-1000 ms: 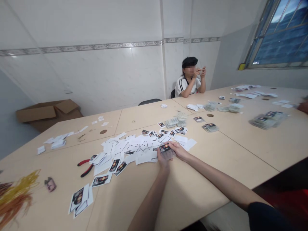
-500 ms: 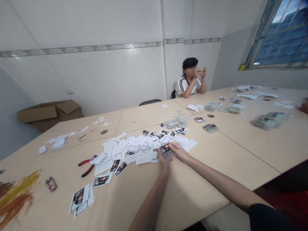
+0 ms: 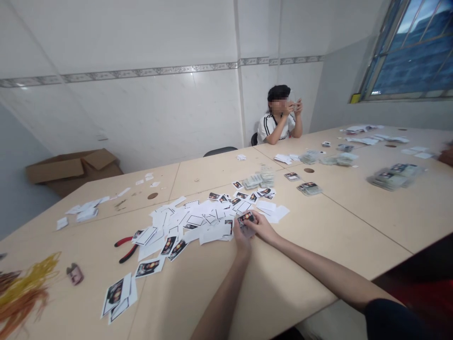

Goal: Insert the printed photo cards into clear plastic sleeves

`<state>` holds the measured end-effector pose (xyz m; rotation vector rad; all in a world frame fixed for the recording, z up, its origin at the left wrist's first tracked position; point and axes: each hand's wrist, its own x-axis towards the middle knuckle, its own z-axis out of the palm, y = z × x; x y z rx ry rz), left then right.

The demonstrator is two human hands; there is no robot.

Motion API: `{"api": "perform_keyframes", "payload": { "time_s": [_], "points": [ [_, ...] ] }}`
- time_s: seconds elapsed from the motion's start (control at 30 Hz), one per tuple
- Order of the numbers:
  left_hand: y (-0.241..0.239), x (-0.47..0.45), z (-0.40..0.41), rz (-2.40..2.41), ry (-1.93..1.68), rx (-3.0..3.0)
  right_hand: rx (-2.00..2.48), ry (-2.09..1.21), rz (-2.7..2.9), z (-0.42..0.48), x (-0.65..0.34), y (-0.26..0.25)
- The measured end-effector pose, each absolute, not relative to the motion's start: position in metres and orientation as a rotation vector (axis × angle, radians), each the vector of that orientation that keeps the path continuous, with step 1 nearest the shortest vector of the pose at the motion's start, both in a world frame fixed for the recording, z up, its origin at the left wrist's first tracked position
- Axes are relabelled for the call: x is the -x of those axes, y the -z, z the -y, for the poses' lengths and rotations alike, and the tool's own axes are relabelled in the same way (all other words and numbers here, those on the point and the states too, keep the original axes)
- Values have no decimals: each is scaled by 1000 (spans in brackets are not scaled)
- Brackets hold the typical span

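Both hands hold one small clear plastic pack [image 3: 245, 218] with a dark printed label along its upper part. My left hand [image 3: 242, 242] is closed around its left side. On the right side, my right hand [image 3: 264, 228] grips it too, with the thumb over the printed face. The pack is held tilted just above the near edge of a spread heap of white paper slips [image 3: 208, 212]. Among these slips lie several dark printed cards [image 3: 178, 249]. The fingers beneath the pack are mostly hidden.
Red-handled pliers [image 3: 128, 254], a pink-handled small tool [image 3: 74, 274] and yellow and orange strands [image 3: 33, 283] lie to the left. Stacked clear packs [image 3: 260, 179] stand beyond the heap, with more packs [image 3: 394, 177] at right. A person [image 3: 279, 118] sits across the table.
My right thumb has moved left onto the printed face of the pack, and the pack has shifted slightly to the right. The things on the table lie as before.
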<state>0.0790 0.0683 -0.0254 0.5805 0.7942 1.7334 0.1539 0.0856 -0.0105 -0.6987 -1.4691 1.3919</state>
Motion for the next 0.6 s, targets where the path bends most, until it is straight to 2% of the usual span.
{"api": "perform_keyframes", "payload": {
  "time_s": [0.2,0.6],
  "points": [
    [24,-83,-63,-798,-1761,-601,797,-1235,1460,-82,-153,12],
    [34,-75,-74,-879,-1765,-564,775,-1281,1497,-87,-151,21]
  ]
}}
